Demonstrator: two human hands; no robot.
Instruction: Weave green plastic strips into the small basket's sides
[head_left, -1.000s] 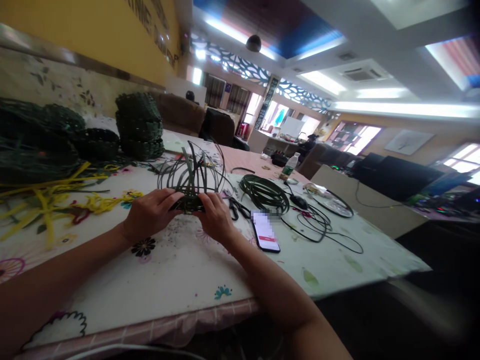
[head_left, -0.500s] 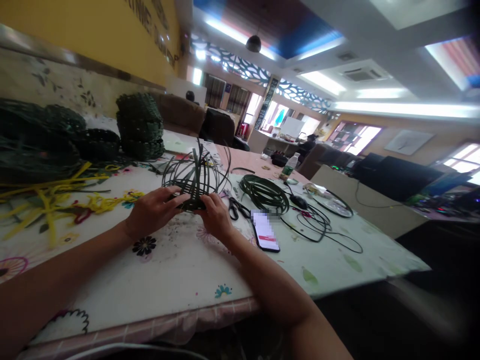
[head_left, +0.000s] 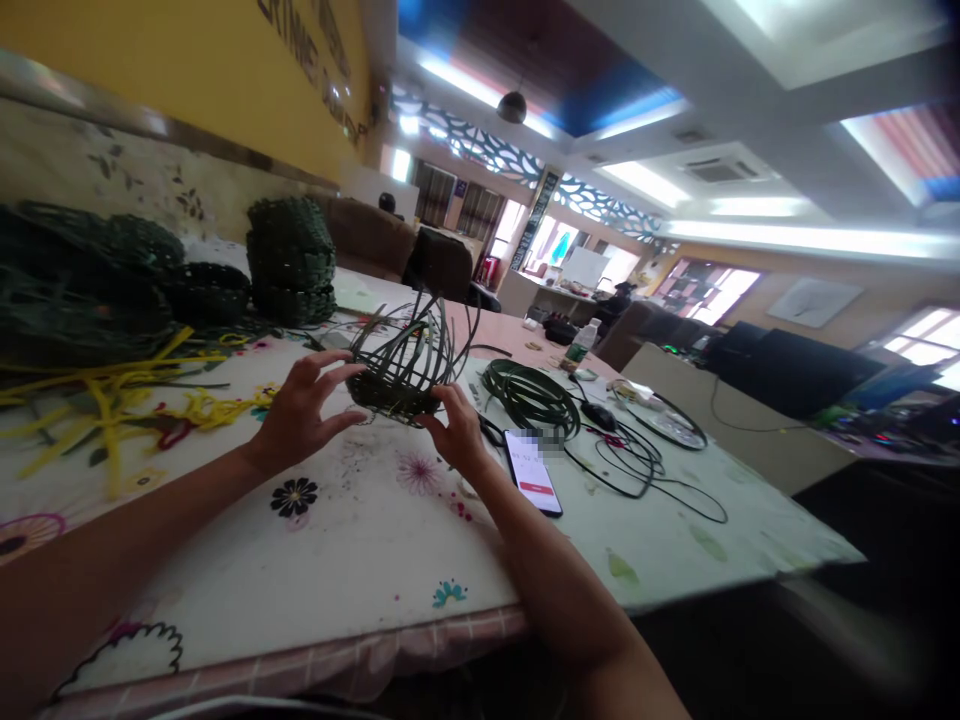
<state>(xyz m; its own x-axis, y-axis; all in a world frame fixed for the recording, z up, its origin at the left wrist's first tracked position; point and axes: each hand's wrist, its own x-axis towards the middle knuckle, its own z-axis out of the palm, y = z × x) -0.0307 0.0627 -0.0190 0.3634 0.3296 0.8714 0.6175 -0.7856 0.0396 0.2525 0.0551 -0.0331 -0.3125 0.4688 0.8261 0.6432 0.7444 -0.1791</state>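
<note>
A half-woven dark green basket (head_left: pixel 390 388) is tilted above the table, its loose strips sticking up and splaying at the top. My right hand (head_left: pixel 456 428) pinches its lower right edge between thumb and fingers. At its left side is my left hand (head_left: pixel 309 408), thumb and fingers spread apart in a C shape, fingertips close to the weave; whether they touch it I cannot make out. A pair of scissors (head_left: pixel 491 430) lies mostly hidden behind my right hand.
A phone (head_left: pixel 534 475) with a lit screen lies right of my hands, near a coil of green strip (head_left: pixel 529 395), a mouse (head_left: pixel 600 415) and a bottle (head_left: pixel 580 345). Finished dark baskets (head_left: pixel 291 260) and yellow strips (head_left: pixel 105 395) occupy the left. The tablecloth (head_left: pixel 360 570) is floral.
The basket has tipped and turned, showing more of its woven side. My left hand has loosened and opened; my right hand has shifted slightly right with the basket's edge.
</note>
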